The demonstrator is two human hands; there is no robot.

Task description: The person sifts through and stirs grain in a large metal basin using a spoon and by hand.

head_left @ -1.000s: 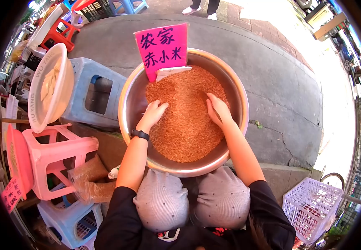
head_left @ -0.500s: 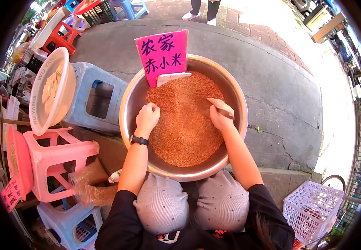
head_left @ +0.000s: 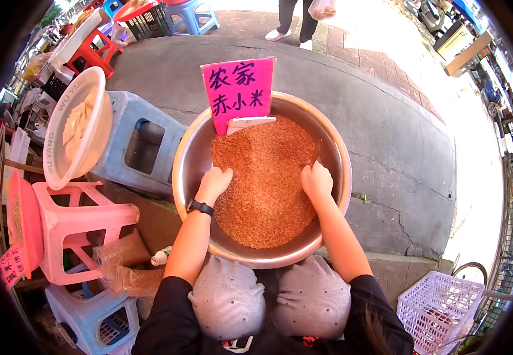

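A wide metal basin (head_left: 340,207) stands in front of my knees, filled with reddish-brown grain (head_left: 265,195). A pink sign (head_left: 240,89) with handwritten characters is stuck upright at its far side, with a pale piece at its foot. My right hand (head_left: 317,179) is closed around a brown scoop (head_left: 317,152), seen nearly edge-on above the grain on the right; its grip is mostly hidden by my fingers. At the left side of the grain, my left hand (head_left: 214,184) is curled closed, a dark watch (head_left: 200,207) on its wrist. Whatever it may hold is hidden.
Left of the basin stand a blue stool (head_left: 126,127) with a tilted white tub (head_left: 58,160) of pale pieces, and a pink stool (head_left: 85,222). A bag of brown grain (head_left: 127,269) lies below. At right is a white basket (head_left: 440,302). A person's legs (head_left: 297,18) appear ahead.
My right hand has turned and come slightly lower, and the scoop now points up and away instead of lying sideways. My left hand has shifted slightly down and right. The view has tilted slightly.
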